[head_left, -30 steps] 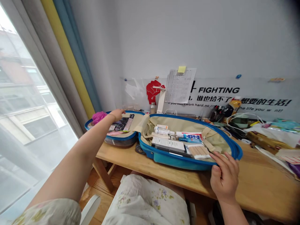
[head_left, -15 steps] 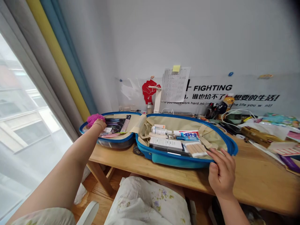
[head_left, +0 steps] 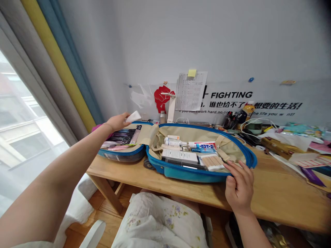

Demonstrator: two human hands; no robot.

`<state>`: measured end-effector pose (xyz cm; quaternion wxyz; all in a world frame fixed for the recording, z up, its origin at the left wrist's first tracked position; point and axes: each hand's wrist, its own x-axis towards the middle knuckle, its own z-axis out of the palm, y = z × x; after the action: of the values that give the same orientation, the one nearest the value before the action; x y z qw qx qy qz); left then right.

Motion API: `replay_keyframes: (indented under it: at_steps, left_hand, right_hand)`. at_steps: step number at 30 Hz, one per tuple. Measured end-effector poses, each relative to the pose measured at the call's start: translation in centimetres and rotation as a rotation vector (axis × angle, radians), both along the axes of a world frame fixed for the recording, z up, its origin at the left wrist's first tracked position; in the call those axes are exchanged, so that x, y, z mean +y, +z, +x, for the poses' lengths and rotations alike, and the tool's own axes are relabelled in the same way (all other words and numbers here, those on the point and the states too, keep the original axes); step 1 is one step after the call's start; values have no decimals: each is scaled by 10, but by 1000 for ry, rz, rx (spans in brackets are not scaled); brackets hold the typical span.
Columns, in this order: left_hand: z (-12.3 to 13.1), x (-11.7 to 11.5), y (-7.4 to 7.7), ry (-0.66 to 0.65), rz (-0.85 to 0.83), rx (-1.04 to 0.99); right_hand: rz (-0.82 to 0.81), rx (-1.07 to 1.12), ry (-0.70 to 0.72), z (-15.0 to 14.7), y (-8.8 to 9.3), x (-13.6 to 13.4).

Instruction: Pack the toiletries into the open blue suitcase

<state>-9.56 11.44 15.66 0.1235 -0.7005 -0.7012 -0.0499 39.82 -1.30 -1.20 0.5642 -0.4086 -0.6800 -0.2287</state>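
Note:
An open blue suitcase (head_left: 186, 173) lies on the wooden desk (head_left: 279, 196), both halves lined in beige. My left hand (head_left: 118, 121) is raised over the left half and pinches a small white packet (head_left: 133, 116). That half holds dark pens and flat packs (head_left: 124, 136), with a pink thing (head_left: 96, 128) half hidden behind my wrist. My right hand (head_left: 239, 186) rests on the front rim of the right half, fingers curled over the edge. Inside lie a toothpaste tube (head_left: 204, 145), white tubes (head_left: 173, 142), a flat box (head_left: 181, 155) and cotton swabs (head_left: 212, 162).
Cluttered desk at the right: cables, a mug (head_left: 254, 126), bottle (head_left: 247, 110), papers and bags (head_left: 305, 144). A paper sheet (head_left: 190, 91) hangs on the wall. Curtains (head_left: 59, 65) and a window fill the left. A white chair edge (head_left: 95, 234) sits below.
My left hand left the pink thing at the case's far corner and rose toward the middle, now holding a small white packet. The view shifted slightly right. My right hand stayed on the rim.

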Motion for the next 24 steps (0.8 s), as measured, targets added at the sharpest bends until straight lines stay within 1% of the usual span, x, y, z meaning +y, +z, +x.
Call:
replay_keyframes:
  at_steps: [2,4,5,7,9,10,12,16,20,24]
  left_hand:
    - [46,11,5,-181,8,-47]
    - [94,22,1,-329,-57,-27]
    - [116,27,-4,-376,-103,-19]
    - [154,37,-16,-416,-200,-2]
    - [179,45,-28,-419,-256,7]
    - [187,49,-34,-416,-270,8]
    - [195,55,-43,-414,-286,5]
    - [194,65,-55,-420,-314,-5]
    - [192,70,-63,-455,-319,-10]
    - [192,72,-66,-475,-326,-10]
  right_hand:
    - [-10,6,-5,0,0,0]
    - [-19,14,-11,1,-1,0]
    - [-21,18,-12,1,-1,0]
    - [-23,19,-9,1,-2,0]
    - [-22,10,-5,1,-2,0]
    - [-19,6,-2,1,-2,0]
    - [-16,-5,-1,1,-1,0]
    - [-5,-22,4,1,0,-1]
    - [-8,-8,3,0,1,-1]
    - [-5,-16,13,1,1,0]
